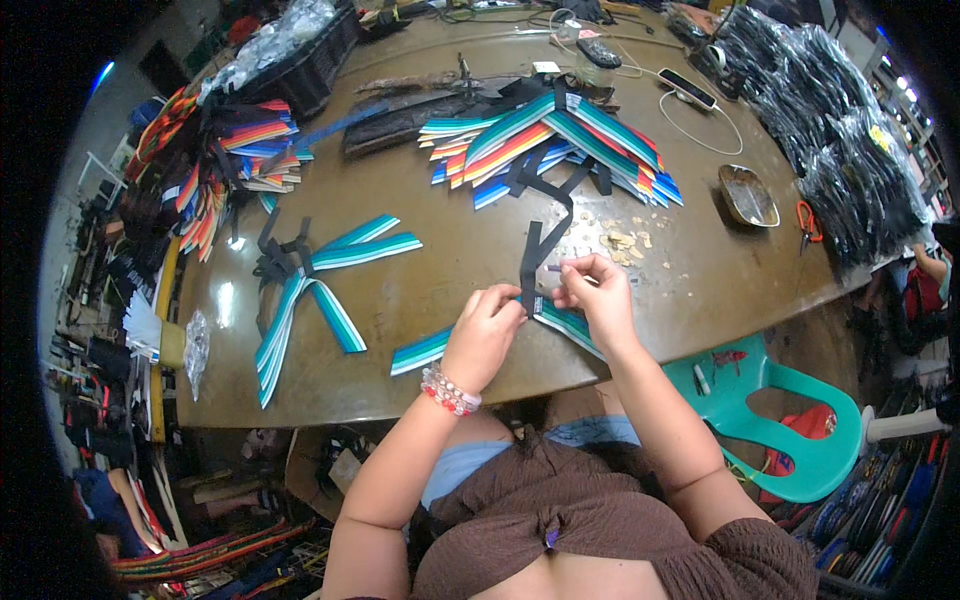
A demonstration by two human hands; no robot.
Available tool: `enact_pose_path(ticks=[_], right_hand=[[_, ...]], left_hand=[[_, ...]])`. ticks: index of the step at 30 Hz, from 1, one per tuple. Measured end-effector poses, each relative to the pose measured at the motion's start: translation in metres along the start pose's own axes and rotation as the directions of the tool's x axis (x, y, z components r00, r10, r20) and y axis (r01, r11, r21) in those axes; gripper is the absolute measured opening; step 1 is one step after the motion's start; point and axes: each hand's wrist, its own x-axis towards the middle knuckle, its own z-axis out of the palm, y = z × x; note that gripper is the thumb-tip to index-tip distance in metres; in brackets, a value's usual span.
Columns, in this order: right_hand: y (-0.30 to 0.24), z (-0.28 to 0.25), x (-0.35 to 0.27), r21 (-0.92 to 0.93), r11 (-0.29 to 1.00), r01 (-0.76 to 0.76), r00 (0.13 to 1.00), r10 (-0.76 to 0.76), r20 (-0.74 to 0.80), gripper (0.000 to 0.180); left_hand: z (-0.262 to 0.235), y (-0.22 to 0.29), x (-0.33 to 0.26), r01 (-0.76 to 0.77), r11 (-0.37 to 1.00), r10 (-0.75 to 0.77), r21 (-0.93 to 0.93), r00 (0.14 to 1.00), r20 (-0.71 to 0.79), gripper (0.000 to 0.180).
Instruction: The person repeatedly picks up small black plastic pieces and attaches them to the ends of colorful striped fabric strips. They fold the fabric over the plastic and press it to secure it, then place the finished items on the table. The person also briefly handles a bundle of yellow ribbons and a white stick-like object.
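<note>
Carefully, Two Hands Meet at a Striped Strap

You have both hands over the brown table point(430, 300), close to its near edge. Right in front of you is the striped strap point(422, 350), in green, teal and white. Its two ends spread apart, one to your left and one to your right. At its middle is a black strap point(533, 250), which points away from you, with a little tag point(538, 305) where they meet.

Your left hand point(488, 325) bends over the striped strap, just beside the tag. Its fingers touch the strap, but I can't tell if they grip it or only press on it. Your right hand point(597, 293) is just past the tag. Its thumb and finger are pinched close together on a small purple thing point(553, 267), too tiny to name.

To your left lies another striped piece point(290, 320) with black straps. Farther away from you is a big pile of colored straps point(560, 140). Pale little bits point(625, 247) are scattered near your right hand. Off to your right are a bowl point(748, 195) and scissors with orange handles point(808, 222).
</note>
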Motion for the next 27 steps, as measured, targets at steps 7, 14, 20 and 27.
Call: enact_pose_path(ticks=[7,14,20,27], right_hand=[[-0.007,-0.022,-0.020,0.026,0.992,0.123,0.980,-0.117,-0.160,0.010],[-0.056,-0.123,0.002,-0.127,0.946,0.299,0.927,-0.319,-0.198,0.018],[-0.141,-0.206,0.022,-0.504,0.726,0.468,0.684,-0.659,-0.313,0.023],[-0.119,-0.254,0.048,-0.785,0.472,0.402,0.332,-0.874,-0.355,0.011]], left_hand=[[0.013,-0.015,0.008,0.275,0.944,-0.312,-0.183,0.925,-0.219,0.010],[0.001,0.010,0.055,-0.360,0.929,0.276,0.086,0.829,0.487,0.024],[-0.081,-0.003,0.100,-0.219,0.910,0.201,-0.352,0.976,-0.086,0.018],[-0.078,-0.039,0.043,-0.132,0.954,0.243,-0.269,0.867,0.435,0.015]])
